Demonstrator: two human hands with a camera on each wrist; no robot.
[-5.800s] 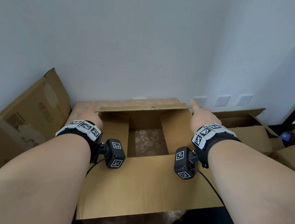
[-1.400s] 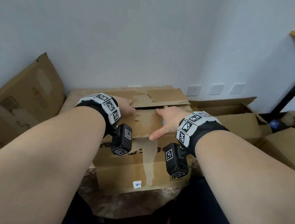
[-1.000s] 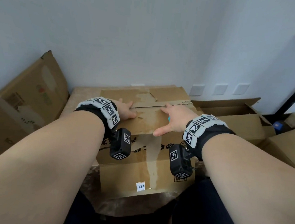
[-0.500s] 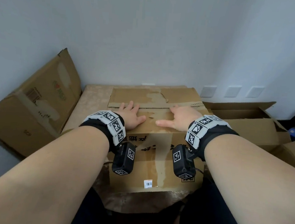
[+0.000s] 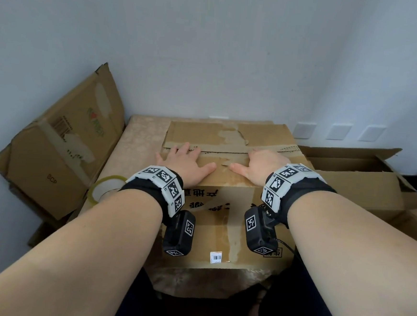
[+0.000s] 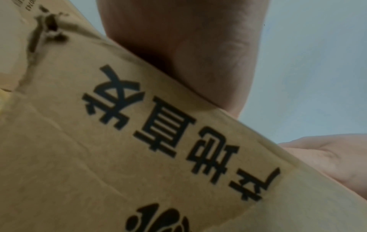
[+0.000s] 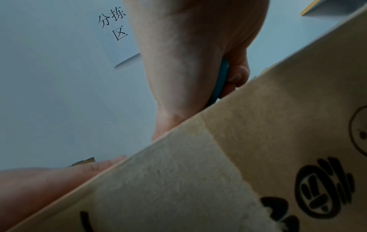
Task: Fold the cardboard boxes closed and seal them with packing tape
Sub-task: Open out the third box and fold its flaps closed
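Brown cardboard box (image 5: 226,209) with black printed characters on its near face, sitting on a mottled beige table (image 5: 139,140) against the white wall. Top flaps folded down and meeting along a ragged seam across the lid; paper skin torn away in pale patches near that seam. Small white barcode label (image 5: 216,256) low on the near face.

Left hand (image 5: 186,162) flat on the near flap, fingers spread and straight, fingertips at the seam. Right hand (image 5: 261,165) also lies palm-down on the near flap, thumb pointing toward the left thumb, the two thumbs close but apart. Right wrist view shows a slim teal object (image 7: 220,81) tucked under the palm, with one finger curled against it; what it is cannot be told. Both wrists wear black bands with white marker tiles and a black camera block beneath.

Roll of clear packing tape (image 5: 105,187) with a yellowish tint lies on the table left of the box, partly behind the left forearm.

Flattened, taped brown carton (image 5: 61,146) leans against the wall at far left. Open brown cartons (image 5: 360,179) stand just right of the table. Three white wall sockets (image 5: 339,131) above them.
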